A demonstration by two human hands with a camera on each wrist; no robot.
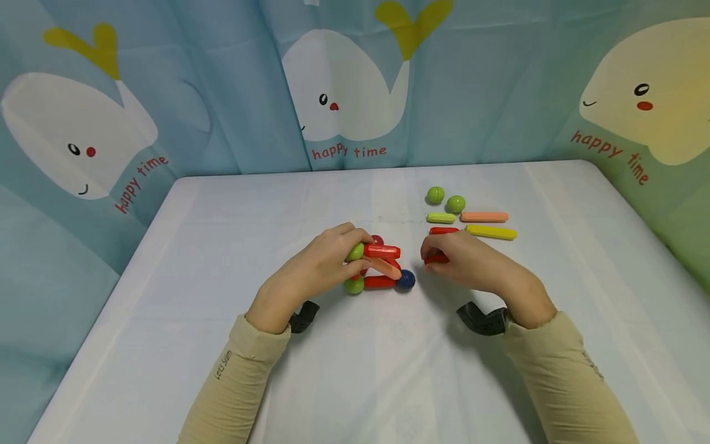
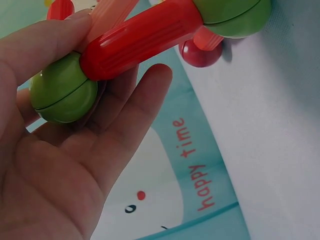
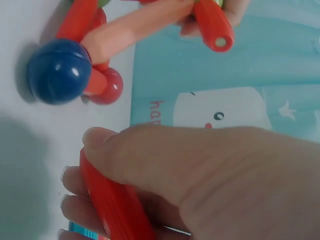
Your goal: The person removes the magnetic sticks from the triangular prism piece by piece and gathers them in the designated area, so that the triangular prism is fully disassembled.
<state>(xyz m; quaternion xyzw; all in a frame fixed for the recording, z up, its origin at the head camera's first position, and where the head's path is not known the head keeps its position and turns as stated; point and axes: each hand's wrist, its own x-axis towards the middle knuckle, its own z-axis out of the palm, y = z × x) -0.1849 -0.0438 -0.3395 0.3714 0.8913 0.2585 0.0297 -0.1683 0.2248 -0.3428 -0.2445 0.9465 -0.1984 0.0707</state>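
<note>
A frame of joined rods and balls stands in the middle of the table. My left hand (image 1: 324,256) grips its upper green ball (image 2: 64,89) between thumb and fingers. From that ball a red rod (image 2: 142,40) runs to another green ball (image 2: 232,15), and a second red rod (image 1: 383,251) sticks out sideways with a free end. A peach rod (image 3: 137,31) slants to the dark blue ball (image 3: 59,71) low on the frame. Right of the frame, my right hand (image 1: 474,259) holds a loose red rod (image 3: 112,200) between thumb and fingers, apart from the frame.
Beyond my right hand lie loose pieces: two green balls (image 1: 435,195), a short lime rod (image 1: 440,217), a peach rod (image 1: 484,217), a yellow rod (image 1: 491,232) and a red rod (image 1: 444,230). A whale-print curtain (image 1: 222,92) hangs behind the white table (image 1: 222,228).
</note>
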